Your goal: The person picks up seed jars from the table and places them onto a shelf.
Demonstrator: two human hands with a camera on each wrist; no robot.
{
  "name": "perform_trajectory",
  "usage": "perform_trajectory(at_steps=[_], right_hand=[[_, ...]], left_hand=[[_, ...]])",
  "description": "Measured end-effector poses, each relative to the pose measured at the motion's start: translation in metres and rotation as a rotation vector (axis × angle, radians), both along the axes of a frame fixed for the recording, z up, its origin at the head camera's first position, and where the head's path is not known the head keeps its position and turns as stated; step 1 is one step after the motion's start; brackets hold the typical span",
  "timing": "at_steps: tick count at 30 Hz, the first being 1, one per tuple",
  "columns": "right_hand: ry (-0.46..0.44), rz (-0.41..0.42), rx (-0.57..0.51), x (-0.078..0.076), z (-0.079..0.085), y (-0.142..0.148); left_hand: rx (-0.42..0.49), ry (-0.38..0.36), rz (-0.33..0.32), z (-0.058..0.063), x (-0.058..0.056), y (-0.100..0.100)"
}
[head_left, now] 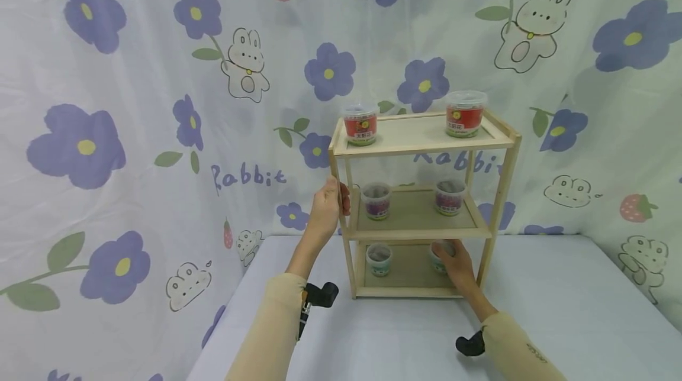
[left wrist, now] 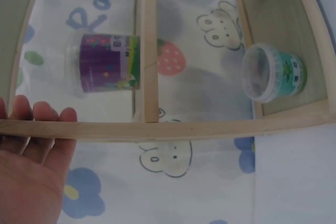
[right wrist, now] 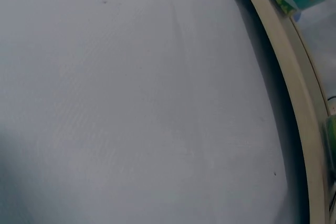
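A small three-tier wooden shelf [head_left: 421, 233] stands on the white table. My left hand [head_left: 325, 206] grips its left front post [left wrist: 110, 129], with the fingertips curled over the wood in the left wrist view. On the bottom tier, my right hand [head_left: 457, 265] holds the rim of the right-hand teal-labelled plastic cup [head_left: 438, 258], partly covering it. Another teal-labelled cup [head_left: 379, 260] sits at the left of that tier. The middle tier bears two purple-labelled cups, one left [head_left: 376, 201] and one right [head_left: 450, 197]. My right hand is out of sight in the right wrist view.
Two red-labelled lidded tubs, one left [head_left: 360, 125] and one right [head_left: 465, 115], stand on the top tier. Behind the shelf hangs a flower-and-rabbit curtain [head_left: 149, 103]. White tablecloth [head_left: 543, 310] spreads around the shelf's base.
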State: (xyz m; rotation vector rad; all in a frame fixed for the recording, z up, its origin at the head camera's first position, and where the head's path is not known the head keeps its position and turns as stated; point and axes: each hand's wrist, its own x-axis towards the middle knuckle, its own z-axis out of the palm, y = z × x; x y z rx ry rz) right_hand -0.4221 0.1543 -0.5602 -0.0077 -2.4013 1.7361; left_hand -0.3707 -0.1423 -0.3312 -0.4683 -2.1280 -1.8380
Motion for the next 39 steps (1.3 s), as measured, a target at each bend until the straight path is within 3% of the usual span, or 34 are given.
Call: perform_trajectory(at_steps=[4,10,13,24,31,35,39], right_hand=[[-0.008,-0.009,-0.014,0.001,-0.004,0.0],[-0.006,0.002,-0.008,0.0,-0.009,-0.002],[-0.012,0.011,-0.001,0.001,-0.008,-0.003],[-0.012,0.034,0.018,0.003,0.0,-0.001],[0.021,0.065,-0.032,0.003,0.006,0.003],[0.021,0.036,-0.048,0.006,0.012,0.005],[0.106,0.009,-0.036,0.006,0.022,0.002]], left_hand=[[-0.001,-0.025,-0.019,0.004,0.004,0.001],[-0.027,-0.017,-0.003,0.02,0.024,0.004],[-0.037,-0.015,-0.003,0.022,0.029,0.004],[-0.034,-0.007,-0.021,0.023,0.028,0.003],[-0.058,-0.002,-0.008,0.026,0.031,0.005],[-0.064,-0.013,-0.016,0.026,0.032,0.005],[-0.057,-0.028,-0.014,0.025,0.032,0.003]])
